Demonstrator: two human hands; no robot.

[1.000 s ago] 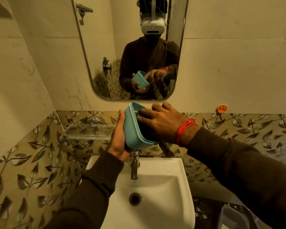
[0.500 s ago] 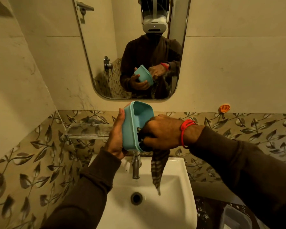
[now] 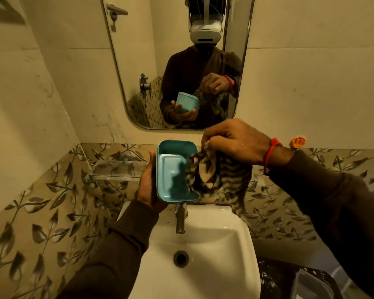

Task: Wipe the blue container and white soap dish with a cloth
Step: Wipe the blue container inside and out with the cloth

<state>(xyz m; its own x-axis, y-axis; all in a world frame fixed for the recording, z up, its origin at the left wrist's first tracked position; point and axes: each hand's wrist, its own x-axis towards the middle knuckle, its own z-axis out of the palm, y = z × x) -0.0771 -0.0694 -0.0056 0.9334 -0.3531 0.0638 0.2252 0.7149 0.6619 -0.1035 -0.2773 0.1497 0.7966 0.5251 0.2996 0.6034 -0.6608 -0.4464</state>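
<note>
blue container (image 3: 171,173) | above sink (image 3: 203,244) tap, cradled in left hand (image 3: 148,186) | right hand (image 3: 235,141) just beside it, pinching striped cloth (image 3: 216,175)

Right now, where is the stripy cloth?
The cloth hangs from the right hand, beside the blue container in the left hand, above the sink.

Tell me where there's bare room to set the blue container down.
The white sink rim right of the tap is bare, as is the basin around the drain. The glass shelf left of the left hand looks mostly free. The blue container and the cloth in the right hand crowd the space above the tap.
</note>
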